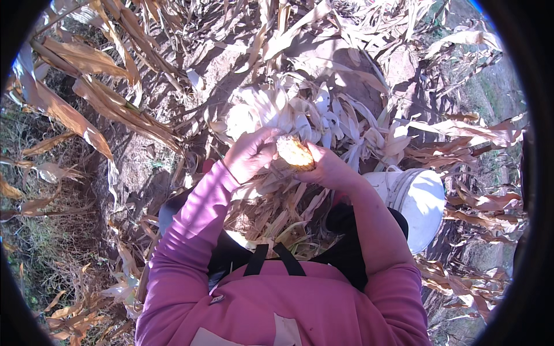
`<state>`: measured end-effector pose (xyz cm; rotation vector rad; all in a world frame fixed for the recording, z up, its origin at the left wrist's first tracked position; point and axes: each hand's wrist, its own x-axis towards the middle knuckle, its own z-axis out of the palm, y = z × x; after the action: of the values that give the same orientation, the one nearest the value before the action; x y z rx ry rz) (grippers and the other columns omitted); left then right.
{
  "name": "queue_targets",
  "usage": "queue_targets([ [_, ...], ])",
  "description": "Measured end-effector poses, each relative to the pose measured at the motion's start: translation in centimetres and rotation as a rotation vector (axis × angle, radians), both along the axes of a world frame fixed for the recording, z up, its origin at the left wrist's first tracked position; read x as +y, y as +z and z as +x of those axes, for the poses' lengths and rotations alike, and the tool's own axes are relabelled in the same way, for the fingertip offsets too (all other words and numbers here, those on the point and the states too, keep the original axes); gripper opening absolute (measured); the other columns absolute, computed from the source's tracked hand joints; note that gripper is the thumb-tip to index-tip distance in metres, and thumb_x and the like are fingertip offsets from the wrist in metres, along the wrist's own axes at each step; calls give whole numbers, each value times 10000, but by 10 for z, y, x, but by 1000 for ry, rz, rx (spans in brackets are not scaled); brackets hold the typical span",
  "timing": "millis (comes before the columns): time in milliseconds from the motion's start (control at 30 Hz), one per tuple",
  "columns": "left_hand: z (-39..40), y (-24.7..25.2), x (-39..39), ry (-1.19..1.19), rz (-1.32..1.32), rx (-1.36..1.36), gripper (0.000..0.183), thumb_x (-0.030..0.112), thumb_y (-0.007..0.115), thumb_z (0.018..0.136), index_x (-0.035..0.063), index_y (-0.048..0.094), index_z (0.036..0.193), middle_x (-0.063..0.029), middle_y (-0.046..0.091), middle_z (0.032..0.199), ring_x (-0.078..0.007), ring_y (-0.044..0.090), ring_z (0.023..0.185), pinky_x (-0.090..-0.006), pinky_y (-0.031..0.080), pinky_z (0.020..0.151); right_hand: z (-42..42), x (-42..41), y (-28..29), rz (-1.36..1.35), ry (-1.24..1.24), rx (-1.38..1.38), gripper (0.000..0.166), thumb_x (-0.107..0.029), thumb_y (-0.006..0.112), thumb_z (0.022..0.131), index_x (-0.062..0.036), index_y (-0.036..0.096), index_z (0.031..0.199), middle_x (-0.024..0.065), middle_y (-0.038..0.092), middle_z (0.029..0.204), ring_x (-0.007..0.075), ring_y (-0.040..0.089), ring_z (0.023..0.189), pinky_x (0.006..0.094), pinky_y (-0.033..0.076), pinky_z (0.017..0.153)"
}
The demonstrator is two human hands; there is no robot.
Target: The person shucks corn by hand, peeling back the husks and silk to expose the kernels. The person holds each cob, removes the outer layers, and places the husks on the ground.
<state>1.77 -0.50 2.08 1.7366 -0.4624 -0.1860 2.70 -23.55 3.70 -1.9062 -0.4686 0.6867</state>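
Note:
An ear of corn (296,154) with bright yellow kernels is held in front of me, largely bare of husk. My right hand (325,168) grips its right end, thumb above and fingers below. At the other end is my left hand (252,155), its thumb and fingers bent close to the cob; whether they pinch anything is hidden. Just beyond both hands lies a heap of pale dry corn husks (294,110). More loose husks (259,207) cover the ground between my legs.
A white plastic bucket (420,207) stands or lies tilted by my right leg. Dry corn stalks with brown leaves (104,104) lean in from the left. Beyond the husk heap, bare soil (355,73) shows among leaf litter. Dry leaves (480,164) also spread at the right.

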Motion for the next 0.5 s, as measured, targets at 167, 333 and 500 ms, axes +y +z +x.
queue_targets([
  [167, -1, 8, 2, -74, -37, 125, 296, 73, 455, 923, 7, 488, 1210, -2, 551, 796, -69, 540, 647, -211, 471, 604, 2, -4, -11, -93, 33, -90, 655, -238, 748, 678, 50, 442, 1181, 209, 594, 1010, 304, 576, 915, 335, 435, 846],
  [333, -3, 7, -1, -13, -130, 179, 344, -2, 443, 876, 0, 518, 1212, -24, 555, 764, -86, 532, 623, -221, 470, 574, 1, -1, 5, -82, 49, 29, 696, -211, 749, 705, 42, 409, 1257, 164, 595, 1062, 221, 568, 966, 306, 425, 883],
  [500, -1, 19, -2, -40, -270, 294, 312, -19, 439, 886, -25, 483, 1195, -28, 557, 788, -86, 525, 609, -214, 458, 580, 2, 0, 3, 191, 65, 240, 762, -118, 740, 741, 12, 321, 1364, 55, 537, 1200, 97, 488, 1067, 260, 389, 944],
])
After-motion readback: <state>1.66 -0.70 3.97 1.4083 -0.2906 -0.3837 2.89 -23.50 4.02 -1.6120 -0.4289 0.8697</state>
